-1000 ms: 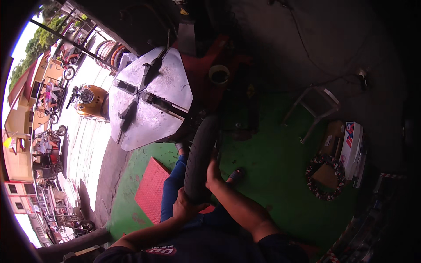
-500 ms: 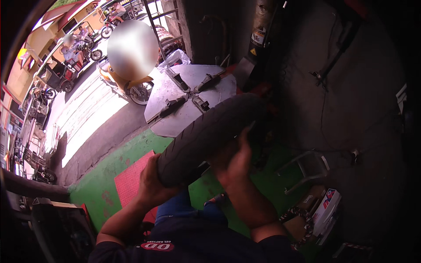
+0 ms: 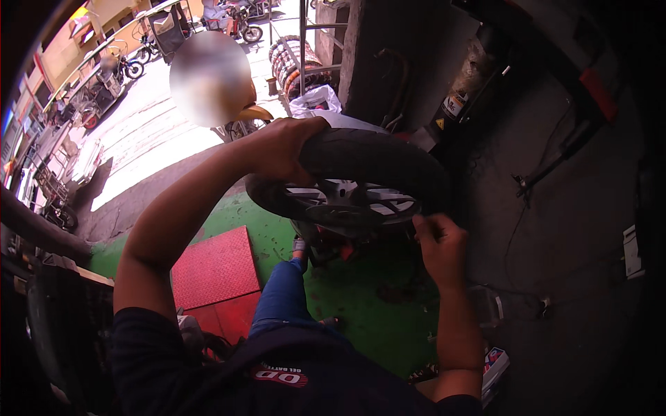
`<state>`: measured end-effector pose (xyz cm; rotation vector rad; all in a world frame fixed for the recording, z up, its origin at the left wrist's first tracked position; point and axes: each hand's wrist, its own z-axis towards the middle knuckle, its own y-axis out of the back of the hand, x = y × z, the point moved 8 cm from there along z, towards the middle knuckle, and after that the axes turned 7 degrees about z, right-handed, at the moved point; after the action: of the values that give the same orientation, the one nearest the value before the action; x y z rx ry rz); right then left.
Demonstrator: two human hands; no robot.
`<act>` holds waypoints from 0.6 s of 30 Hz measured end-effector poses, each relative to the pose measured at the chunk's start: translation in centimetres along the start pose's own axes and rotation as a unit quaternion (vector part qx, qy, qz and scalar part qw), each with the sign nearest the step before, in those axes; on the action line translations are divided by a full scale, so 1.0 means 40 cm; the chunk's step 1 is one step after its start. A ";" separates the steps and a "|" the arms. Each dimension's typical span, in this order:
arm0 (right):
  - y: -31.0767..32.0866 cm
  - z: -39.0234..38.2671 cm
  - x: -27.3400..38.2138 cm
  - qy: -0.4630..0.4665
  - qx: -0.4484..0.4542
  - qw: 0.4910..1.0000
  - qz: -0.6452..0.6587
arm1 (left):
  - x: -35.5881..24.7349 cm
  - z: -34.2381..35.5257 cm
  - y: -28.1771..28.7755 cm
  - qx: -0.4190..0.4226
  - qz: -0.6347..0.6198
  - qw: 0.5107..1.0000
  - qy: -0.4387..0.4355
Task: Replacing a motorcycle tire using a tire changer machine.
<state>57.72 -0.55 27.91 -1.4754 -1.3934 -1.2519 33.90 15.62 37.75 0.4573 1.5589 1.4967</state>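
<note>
A motorcycle wheel (image 3: 334, 212) with a black tyre (image 3: 378, 156) and silver spokes is tilted in front of me, its hub facing me. My left hand (image 3: 288, 149) reaches over and grips the tyre's upper left part. My right hand (image 3: 442, 246) is at the wheel's lower right edge, its fingers curled in. Whether they pinch anything there is hidden. Behind the tyre, only the far edge of a pale metal turntable (image 3: 350, 122) shows; the tyre covers the rest.
A dark machine column (image 3: 454, 104) with a red-tipped arm (image 3: 598, 96) stands at the right. On the green floor (image 3: 361, 319) lies a red textured plate (image 3: 215, 269). Stacked tyres (image 3: 291, 66) and a white plastic bag (image 3: 316, 102) are beyond. Outside, several motorcycles stand along the street.
The wheel has turned so that its spokes face me, and it now covers most of the turntable. My left hand moved up over the tyre; my right hand shifted right and its fingers curled.
</note>
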 end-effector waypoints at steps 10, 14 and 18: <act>-0.050 0.059 0.294 0.359 0.006 0.810 -0.464 | -0.073 0.026 -0.022 -0.007 0.057 0.998 -0.006; -0.045 0.061 0.293 0.356 0.041 0.842 -0.404 | -0.073 0.042 -0.027 0.017 0.056 0.998 -0.021; -0.041 0.061 0.300 0.357 0.037 0.844 -0.399 | -0.088 0.050 -0.026 0.024 0.066 0.997 -0.032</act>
<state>55.73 5.17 38.67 -0.2115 -1.4987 -1.9445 37.64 13.87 38.26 0.6407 1.5437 1.5310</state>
